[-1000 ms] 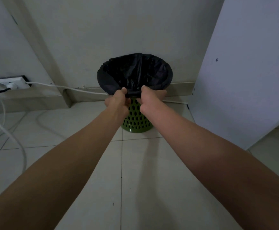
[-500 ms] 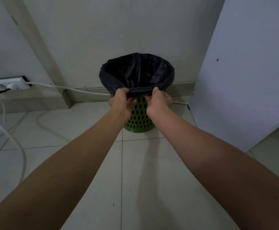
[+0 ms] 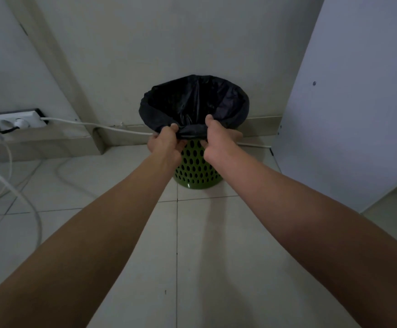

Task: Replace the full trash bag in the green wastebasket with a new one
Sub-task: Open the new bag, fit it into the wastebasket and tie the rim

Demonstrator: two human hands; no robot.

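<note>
Floor tiles (image 3: 192, 268) below, left hand (image 3: 165, 144) and right hand (image 3: 218, 140) pinch trash bag (image 3: 192, 102) rim

Behind wastebasket (image 3: 196, 166), perhaps touching, wall (image 3: 169, 43); bag (image 3: 192, 102) inside.

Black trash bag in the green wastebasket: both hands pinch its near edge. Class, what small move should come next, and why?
Probably pull the pinched cuff down over the near rim. The black trash bag already folds over the green wastebasket elsewhere, but between the left hand and right hand its edge sits bunched, not smoothed.
</note>
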